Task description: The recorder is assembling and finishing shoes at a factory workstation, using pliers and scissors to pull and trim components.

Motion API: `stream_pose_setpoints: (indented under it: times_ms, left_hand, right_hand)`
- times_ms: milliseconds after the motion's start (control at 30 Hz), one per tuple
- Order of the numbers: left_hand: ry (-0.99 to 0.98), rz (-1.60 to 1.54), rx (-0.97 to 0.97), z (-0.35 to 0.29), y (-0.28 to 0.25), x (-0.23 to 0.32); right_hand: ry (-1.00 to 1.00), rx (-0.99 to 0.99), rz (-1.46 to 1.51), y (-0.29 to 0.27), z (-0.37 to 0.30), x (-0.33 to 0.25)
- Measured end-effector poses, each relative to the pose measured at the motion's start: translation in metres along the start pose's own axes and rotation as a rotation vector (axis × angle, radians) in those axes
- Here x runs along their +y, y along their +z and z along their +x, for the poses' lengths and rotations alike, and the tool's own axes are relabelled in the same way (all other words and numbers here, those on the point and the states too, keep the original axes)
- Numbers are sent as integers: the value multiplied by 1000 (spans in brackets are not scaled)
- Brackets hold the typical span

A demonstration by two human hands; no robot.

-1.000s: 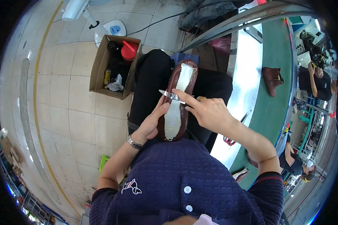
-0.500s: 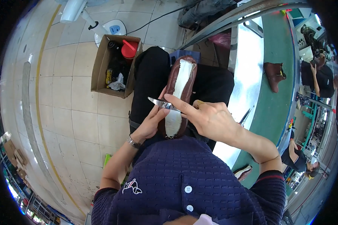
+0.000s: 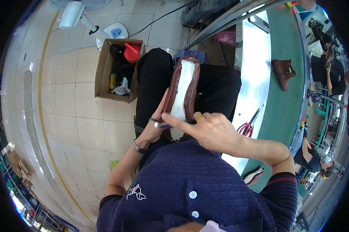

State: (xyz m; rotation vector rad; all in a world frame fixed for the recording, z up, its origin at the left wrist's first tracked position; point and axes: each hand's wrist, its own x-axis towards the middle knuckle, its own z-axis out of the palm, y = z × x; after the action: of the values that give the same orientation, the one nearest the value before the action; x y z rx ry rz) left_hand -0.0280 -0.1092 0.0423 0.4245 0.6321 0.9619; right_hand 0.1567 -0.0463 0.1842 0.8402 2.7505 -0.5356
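A brown shoe (image 3: 168,96) lies lengthwise on the person's lap, its face with one long white strip turned up; take it as the centre of the dial, with 12 o'clock away from the body. The left hand (image 3: 152,129), at 7 o'clock, grips the shoe's edge, fingers along its side. The right hand (image 3: 217,132), between 4 and 5, is curled with its index finger stretched across the shoe, gripping a silver blade (image 3: 157,124) that is motion-blurred and partly hidden.

Markings: one embroidered emblem on the dark blue shirt (image 3: 221,185), and one blue label on the round white base (image 3: 109,30) between 10 and 11, its marks too small to read.

Counts: one watch (image 3: 139,147) on the left wrist, one ring (image 3: 198,116) on the right hand, two white buttons in view on the shirt. At 10 o'clock stands one cardboard box (image 3: 100,75), holding one red container (image 3: 131,53), one dark bottle (image 3: 115,49), one yellow item (image 3: 112,81) and one crumpled white piece (image 3: 122,87). The table (image 3: 273,120) carries one red-handled tool (image 3: 244,130) at 4 o'clock, one brown boot (image 3: 283,74) near 3 and a second shoe (image 3: 253,176) with a white strip between 4 and 5.
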Motion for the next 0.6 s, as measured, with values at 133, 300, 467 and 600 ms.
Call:
stream_pose_setpoints:
  times_ms: [133,300,467,600]
  left_hand:
    - [-219,70,171,-7,14,18]
    - [36,127,-26,8,-4,1]
    - [-135,127,3,-3,7,14]
    - [-7,-36,-52,-1,-10,1]
  right_hand:
    - [31,36,53,19,-2,-3]
    - [-45,-42,98,8,-4,-7]
    - [-13,-27,97,14,-3,-5]
    - [-26,13,73,13,-5,-6]
